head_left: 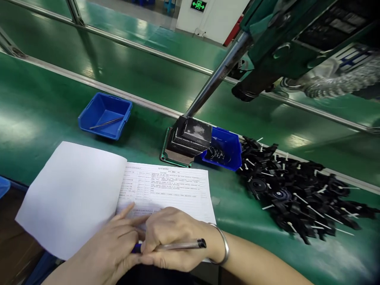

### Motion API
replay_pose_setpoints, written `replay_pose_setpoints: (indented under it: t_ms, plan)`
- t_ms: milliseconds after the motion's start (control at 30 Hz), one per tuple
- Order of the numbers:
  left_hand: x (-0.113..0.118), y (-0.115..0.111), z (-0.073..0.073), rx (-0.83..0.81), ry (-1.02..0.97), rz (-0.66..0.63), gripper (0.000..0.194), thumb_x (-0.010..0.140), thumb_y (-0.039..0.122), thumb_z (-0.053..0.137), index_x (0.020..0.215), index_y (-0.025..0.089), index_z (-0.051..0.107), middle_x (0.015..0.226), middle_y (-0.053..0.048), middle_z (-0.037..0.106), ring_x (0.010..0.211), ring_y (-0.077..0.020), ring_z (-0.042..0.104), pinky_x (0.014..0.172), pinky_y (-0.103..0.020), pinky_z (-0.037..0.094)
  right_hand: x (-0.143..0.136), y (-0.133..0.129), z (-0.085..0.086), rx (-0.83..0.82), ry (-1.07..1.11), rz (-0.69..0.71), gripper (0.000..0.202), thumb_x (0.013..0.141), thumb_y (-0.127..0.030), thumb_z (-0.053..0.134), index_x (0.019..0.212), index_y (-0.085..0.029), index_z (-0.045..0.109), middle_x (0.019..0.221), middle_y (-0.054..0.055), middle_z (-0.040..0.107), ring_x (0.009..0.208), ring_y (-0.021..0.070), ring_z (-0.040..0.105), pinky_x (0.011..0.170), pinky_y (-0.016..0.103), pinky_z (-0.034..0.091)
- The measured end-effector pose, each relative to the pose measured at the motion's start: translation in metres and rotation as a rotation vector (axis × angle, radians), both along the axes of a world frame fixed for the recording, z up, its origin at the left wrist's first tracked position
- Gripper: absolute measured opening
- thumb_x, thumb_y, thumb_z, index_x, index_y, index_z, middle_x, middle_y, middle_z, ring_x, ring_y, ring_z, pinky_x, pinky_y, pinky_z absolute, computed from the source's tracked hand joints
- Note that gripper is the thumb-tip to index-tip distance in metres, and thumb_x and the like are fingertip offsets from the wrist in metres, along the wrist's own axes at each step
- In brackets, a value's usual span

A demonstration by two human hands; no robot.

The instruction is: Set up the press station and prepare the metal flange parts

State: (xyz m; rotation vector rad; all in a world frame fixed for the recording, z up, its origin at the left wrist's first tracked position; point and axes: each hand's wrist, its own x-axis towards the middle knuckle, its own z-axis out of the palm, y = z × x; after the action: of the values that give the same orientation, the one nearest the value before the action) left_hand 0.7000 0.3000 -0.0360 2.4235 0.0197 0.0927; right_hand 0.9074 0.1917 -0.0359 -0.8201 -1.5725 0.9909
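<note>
Head view, lower centre: left hand (115, 242) rests on the open booklet (118, 186), fingers partly spread, any grip impossible to tell; right hand (172, 232) has fingers wrapped round the pen (179, 246), which lies nearly level, blue end towards the left hand.

On the bench (145, 136), the booklet (74, 194) lies before a bin (110, 103) (a tool (106, 123) inside); rightward come a stand (188, 138), another bin (230, 139), heaped parts (285, 194).
</note>
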Motion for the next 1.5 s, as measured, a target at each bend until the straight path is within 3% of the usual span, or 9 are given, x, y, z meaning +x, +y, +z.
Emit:
replay_pose_setpoints:
  t_ms: [67, 167, 267, 433, 600, 833, 1300, 1400, 1500]
  plan:
    - [-0.008, 0.011, 0.009, -0.078, 0.120, -0.062, 0.026, 0.102, 0.030, 0.051, 0.121, 0.031, 0.068, 0.132, 0.001, 0.070, 0.131, -0.0163, 0.060, 0.123, -0.035, 0.038, 0.009, 0.000, 0.009, -0.041, 0.160, -0.079, 0.011, 0.094, -0.019, 0.068, 0.087, -0.023, 0.060, 0.068, -0.002, 0.062, 0.059, 0.0147, 0.058, 0.058, 0.028, 0.049]
    - [-0.015, 0.018, 0.010, -0.107, 0.140, 0.007, 0.029, 0.101, 0.029, 0.050, 0.123, 0.036, 0.068, 0.138, 0.003, 0.066, 0.134, -0.0173, 0.058, 0.111, -0.033, 0.052, 0.034, 0.002, 0.024, -0.141, 0.357, -0.382, 0.011, 0.097, -0.018, 0.065, 0.089, -0.024, 0.061, 0.062, -0.005, 0.056, 0.052, 0.0129, 0.049, 0.053, 0.027, 0.043]
    - [-0.008, 0.007, -0.005, 0.047, 0.014, 0.125, 0.027, 0.099, 0.027, 0.056, 0.122, 0.025, 0.069, 0.141, -0.005, 0.065, 0.141, -0.0235, 0.051, 0.118, -0.042, 0.045, 0.054, 0.012, 0.025, -0.255, 0.357, -0.578, 0.009, 0.102, -0.024, 0.061, 0.094, -0.022, 0.060, 0.062, -0.004, 0.060, 0.053, 0.0121, 0.053, 0.053, 0.026, 0.045]
    - [0.014, -0.024, -0.042, 0.293, -0.039, 0.215, 0.027, 0.099, 0.036, 0.058, 0.087, 0.014, 0.067, 0.153, -0.014, 0.051, 0.153, -0.0342, 0.029, 0.129, -0.061, 0.006, 0.040, 0.033, -0.005, -0.481, 0.216, -0.502, 0.021, 0.099, -0.037, 0.066, 0.101, -0.020, 0.054, 0.079, 0.001, 0.069, 0.061, 0.0164, 0.068, 0.050, 0.026, 0.054]
    - [0.014, -0.028, -0.050, 0.359, -0.004, 0.249, 0.033, 0.100, 0.044, 0.057, 0.084, 0.015, 0.066, 0.160, -0.008, 0.044, 0.157, -0.0366, 0.015, 0.125, -0.061, -0.017, 0.023, 0.035, -0.033, -0.527, -0.035, -0.510, 0.028, 0.102, -0.046, 0.059, 0.093, -0.023, 0.047, 0.078, 0.001, 0.069, 0.052, 0.0131, 0.062, 0.045, 0.024, 0.048]
    - [0.013, -0.028, -0.050, 0.348, 0.007, 0.250, 0.032, 0.101, 0.043, 0.055, 0.091, 0.016, 0.068, 0.161, -0.005, 0.042, 0.157, -0.0385, 0.011, 0.125, -0.063, -0.015, 0.024, 0.035, -0.053, -0.516, -0.218, -0.506, 0.024, 0.105, -0.044, 0.054, 0.093, -0.025, 0.044, 0.072, -0.002, 0.068, 0.055, 0.0138, 0.061, 0.056, 0.028, 0.045]
    - [0.015, -0.027, -0.044, 0.374, 0.022, 0.226, 0.033, 0.103, 0.042, 0.052, 0.094, 0.015, 0.068, 0.159, -0.008, 0.044, 0.156, -0.0403, 0.016, 0.124, -0.063, -0.015, 0.022, 0.037, -0.055, -0.540, -0.260, -0.567, 0.020, 0.106, -0.038, 0.054, 0.092, -0.024, 0.047, 0.074, -0.005, 0.065, 0.057, 0.0109, 0.061, 0.057, 0.026, 0.046]
    - [0.014, -0.027, -0.047, 0.359, 0.016, 0.236, 0.032, 0.103, 0.041, 0.052, 0.092, 0.015, 0.066, 0.159, -0.007, 0.044, 0.156, -0.0406, 0.017, 0.124, -0.064, -0.013, 0.022, 0.035, -0.048, -0.463, -0.144, -0.650, 0.018, 0.105, -0.036, 0.056, 0.095, -0.024, 0.047, 0.069, -0.005, 0.063, 0.053, 0.0114, 0.060, 0.051, 0.024, 0.046]
    - [0.012, -0.027, -0.044, 0.334, -0.040, 0.265, 0.029, 0.103, 0.039, 0.052, 0.091, 0.014, 0.063, 0.152, -0.009, 0.052, 0.153, -0.0381, 0.027, 0.126, -0.062, -0.006, 0.022, 0.022, -0.025, -0.366, 0.008, -0.669, 0.013, 0.105, -0.028, 0.058, 0.098, -0.024, 0.048, 0.078, -0.003, 0.067, 0.054, 0.0121, 0.064, 0.049, 0.024, 0.051]
